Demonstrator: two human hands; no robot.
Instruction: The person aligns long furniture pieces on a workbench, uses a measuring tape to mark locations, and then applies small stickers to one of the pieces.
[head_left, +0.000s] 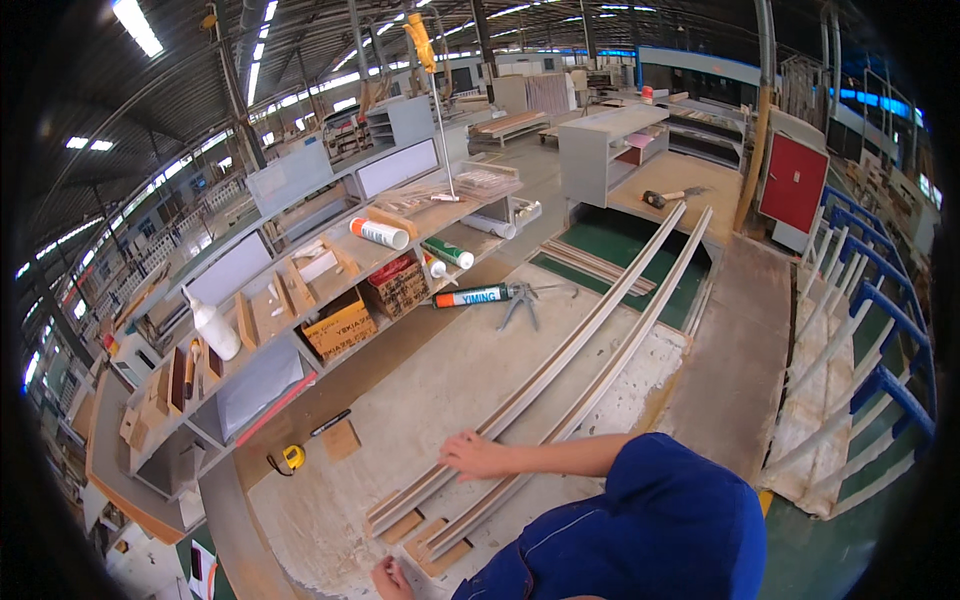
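Observation:
Two long, pale profiled strips (570, 367) with brown grooves run side by side across the workbench (390, 427). Over the far-left strip lies my right hand (476, 455), its fingers bent over the edge; the palm side is hidden. My left hand (392, 577) is at the bottom of the view, partly cut off, just off the near ends of the strips. Its fingers look curled, and whether they hold anything is not visible. Small wooden blocks (437, 556) sit under these near ends.
A yellow tape measure (295, 456) and a black marker (331, 422) lie left of the strips. Further up are a caulking gun (517, 306) with a cartridge and a shelf unit (300, 330) bearing a white bottle (212, 328). A hammer (664, 198) rests beyond the strips' far ends.

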